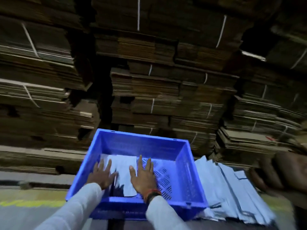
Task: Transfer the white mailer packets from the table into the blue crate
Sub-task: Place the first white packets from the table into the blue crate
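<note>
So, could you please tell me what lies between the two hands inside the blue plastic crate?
In the head view, white mailer packets lie flat between the left hand and right hand on the blue crate's floor.

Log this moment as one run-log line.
left hand: flat on packets in crate | right hand: flat, open | blue crate: partly filled | packet pile: right of crate

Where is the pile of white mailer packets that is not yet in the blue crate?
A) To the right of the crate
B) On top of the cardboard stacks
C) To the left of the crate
A: the pile of white mailer packets lies on the right of the blue crate.
</note>
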The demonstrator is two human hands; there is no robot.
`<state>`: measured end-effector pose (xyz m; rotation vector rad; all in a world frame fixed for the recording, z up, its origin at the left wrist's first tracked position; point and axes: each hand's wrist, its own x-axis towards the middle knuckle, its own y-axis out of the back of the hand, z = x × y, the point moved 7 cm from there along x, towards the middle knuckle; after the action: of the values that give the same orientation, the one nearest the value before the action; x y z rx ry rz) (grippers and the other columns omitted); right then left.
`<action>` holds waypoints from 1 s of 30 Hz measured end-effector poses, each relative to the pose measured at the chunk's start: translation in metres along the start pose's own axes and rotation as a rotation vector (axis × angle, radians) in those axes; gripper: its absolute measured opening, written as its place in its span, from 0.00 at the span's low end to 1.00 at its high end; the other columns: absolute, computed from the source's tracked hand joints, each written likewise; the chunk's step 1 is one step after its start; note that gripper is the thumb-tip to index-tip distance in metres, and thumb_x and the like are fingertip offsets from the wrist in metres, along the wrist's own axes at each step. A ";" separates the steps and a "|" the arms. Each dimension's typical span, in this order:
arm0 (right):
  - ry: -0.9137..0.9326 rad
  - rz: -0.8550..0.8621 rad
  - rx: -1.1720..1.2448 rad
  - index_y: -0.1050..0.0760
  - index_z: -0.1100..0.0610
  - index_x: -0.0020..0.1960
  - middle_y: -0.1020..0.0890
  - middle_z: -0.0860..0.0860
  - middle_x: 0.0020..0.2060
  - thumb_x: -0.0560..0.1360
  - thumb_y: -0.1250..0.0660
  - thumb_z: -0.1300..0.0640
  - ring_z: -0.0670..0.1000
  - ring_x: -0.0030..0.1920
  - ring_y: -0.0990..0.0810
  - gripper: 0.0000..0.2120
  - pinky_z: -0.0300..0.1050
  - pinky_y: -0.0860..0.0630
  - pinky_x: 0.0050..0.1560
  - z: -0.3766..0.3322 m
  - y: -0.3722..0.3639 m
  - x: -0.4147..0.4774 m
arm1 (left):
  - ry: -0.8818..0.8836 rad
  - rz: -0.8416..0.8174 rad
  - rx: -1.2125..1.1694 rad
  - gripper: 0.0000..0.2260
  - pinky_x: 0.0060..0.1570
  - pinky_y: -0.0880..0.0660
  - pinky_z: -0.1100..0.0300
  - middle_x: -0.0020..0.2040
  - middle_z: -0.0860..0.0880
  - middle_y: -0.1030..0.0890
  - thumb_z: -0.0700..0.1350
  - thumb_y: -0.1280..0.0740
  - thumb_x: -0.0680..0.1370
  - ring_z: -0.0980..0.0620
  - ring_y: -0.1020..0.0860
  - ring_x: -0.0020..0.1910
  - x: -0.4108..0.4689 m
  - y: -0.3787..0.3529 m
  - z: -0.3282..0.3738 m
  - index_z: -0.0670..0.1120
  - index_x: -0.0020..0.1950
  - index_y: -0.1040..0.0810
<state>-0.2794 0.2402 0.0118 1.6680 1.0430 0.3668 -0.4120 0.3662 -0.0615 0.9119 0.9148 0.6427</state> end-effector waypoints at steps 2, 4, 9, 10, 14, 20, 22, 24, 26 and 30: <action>0.034 0.029 -0.019 0.59 0.46 0.79 0.59 0.59 0.78 0.78 0.58 0.33 0.60 0.78 0.59 0.34 0.60 0.50 0.74 -0.004 0.003 -0.003 | 0.001 0.043 -0.005 0.31 0.76 0.48 0.44 0.80 0.44 0.61 0.61 0.50 0.82 0.41 0.57 0.79 -0.009 0.009 0.003 0.52 0.80 0.59; 0.070 0.080 -0.023 0.60 0.46 0.79 0.59 0.59 0.78 0.70 0.70 0.27 0.61 0.78 0.58 0.42 0.59 0.51 0.75 -0.010 0.006 -0.007 | -0.023 0.119 0.012 0.31 0.76 0.50 0.45 0.80 0.44 0.60 0.61 0.50 0.82 0.42 0.58 0.80 -0.020 0.021 0.008 0.52 0.80 0.59; 0.139 0.165 -0.009 0.61 0.47 0.79 0.59 0.59 0.78 0.65 0.73 0.31 0.60 0.78 0.60 0.45 0.58 0.56 0.76 -0.020 0.010 -0.016 | -0.109 0.346 0.027 0.33 0.76 0.55 0.46 0.81 0.44 0.58 0.61 0.49 0.81 0.42 0.57 0.80 -0.035 0.041 0.014 0.50 0.80 0.59; 0.145 0.172 -0.009 0.61 0.47 0.79 0.59 0.59 0.78 0.66 0.73 0.31 0.60 0.78 0.60 0.44 0.57 0.56 0.76 -0.021 0.011 -0.017 | -0.115 0.366 0.020 0.33 0.77 0.55 0.45 0.81 0.44 0.58 0.62 0.49 0.81 0.42 0.57 0.80 -0.037 0.041 0.014 0.50 0.80 0.59; 0.155 0.201 -0.010 0.60 0.47 0.79 0.58 0.59 0.78 0.67 0.73 0.32 0.59 0.78 0.59 0.43 0.57 0.55 0.76 -0.023 0.015 -0.020 | -0.121 0.389 0.021 0.34 0.77 0.53 0.43 0.80 0.44 0.58 0.65 0.53 0.80 0.41 0.57 0.80 -0.039 0.039 0.010 0.50 0.80 0.58; 0.182 0.235 -0.012 0.62 0.46 0.79 0.58 0.57 0.79 0.68 0.72 0.32 0.59 0.78 0.60 0.41 0.57 0.55 0.76 -0.026 0.022 -0.025 | -0.138 0.464 0.052 0.38 0.76 0.50 0.42 0.80 0.43 0.53 0.67 0.62 0.74 0.40 0.52 0.79 -0.049 0.045 0.015 0.50 0.80 0.52; 0.193 0.249 -0.016 0.62 0.46 0.78 0.58 0.57 0.79 0.69 0.72 0.32 0.59 0.78 0.59 0.40 0.57 0.54 0.76 -0.026 0.023 -0.026 | -0.131 0.468 0.060 0.37 0.75 0.50 0.42 0.80 0.43 0.53 0.67 0.62 0.75 0.40 0.52 0.79 -0.051 0.047 0.016 0.50 0.80 0.51; 0.209 0.269 -0.011 0.61 0.47 0.79 0.57 0.58 0.79 0.70 0.71 0.32 0.59 0.78 0.59 0.40 0.58 0.54 0.76 -0.024 0.023 -0.027 | -0.130 0.457 0.065 0.37 0.76 0.52 0.43 0.80 0.43 0.55 0.67 0.63 0.74 0.41 0.54 0.79 -0.053 0.048 0.019 0.51 0.80 0.54; 0.226 0.290 -0.024 0.60 0.47 0.79 0.57 0.57 0.79 0.71 0.71 0.32 0.59 0.78 0.59 0.40 0.58 0.53 0.76 -0.023 0.025 -0.030 | -0.126 0.461 0.074 0.37 0.76 0.52 0.43 0.80 0.44 0.57 0.67 0.63 0.74 0.41 0.56 0.79 -0.055 0.048 0.020 0.52 0.80 0.56; 0.230 0.293 -0.016 0.59 0.48 0.79 0.56 0.58 0.79 0.75 0.66 0.33 0.58 0.78 0.58 0.37 0.58 0.52 0.76 -0.020 0.030 -0.034 | -0.148 0.494 0.065 0.34 0.76 0.50 0.41 0.81 0.43 0.53 0.65 0.55 0.78 0.41 0.53 0.79 -0.059 0.049 0.022 0.50 0.80 0.52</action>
<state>-0.2991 0.2255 0.0543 1.7974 0.9578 0.7719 -0.4251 0.3344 0.0104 1.2424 0.5791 0.9547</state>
